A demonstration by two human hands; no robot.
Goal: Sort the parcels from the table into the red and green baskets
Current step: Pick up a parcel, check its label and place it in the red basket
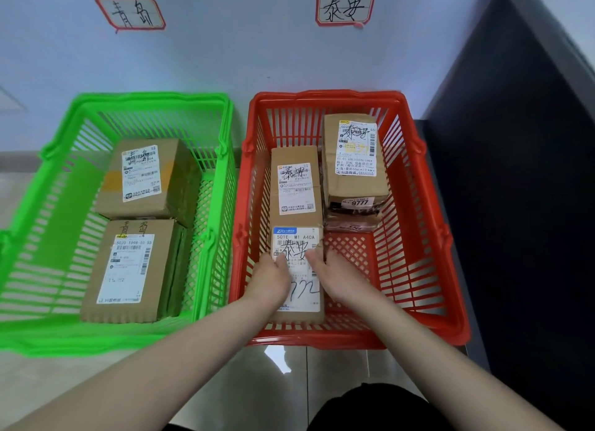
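A red basket (428, 269) stands on the right and a green basket (48, 224) on the left, both on the floor against the wall. Both my hands reach into the red basket. My left hand (273, 277) and my right hand (335, 276) grip a cardboard parcel with a white label (297, 240) at the basket's near left. Behind it lies a second parcel (294, 186). A third parcel (351, 160) sits at the back right on top of a dark packet (352, 226). The green basket holds two cardboard parcels, one far (145, 176) and one near (128, 269).
Two handwritten paper signs hang on the wall, one (130, 12) above the green basket and one (345, 8) above the red basket. A dark cabinet or panel (521, 173) rises right of the red basket. Tiled floor (257, 376) lies in front of the baskets.
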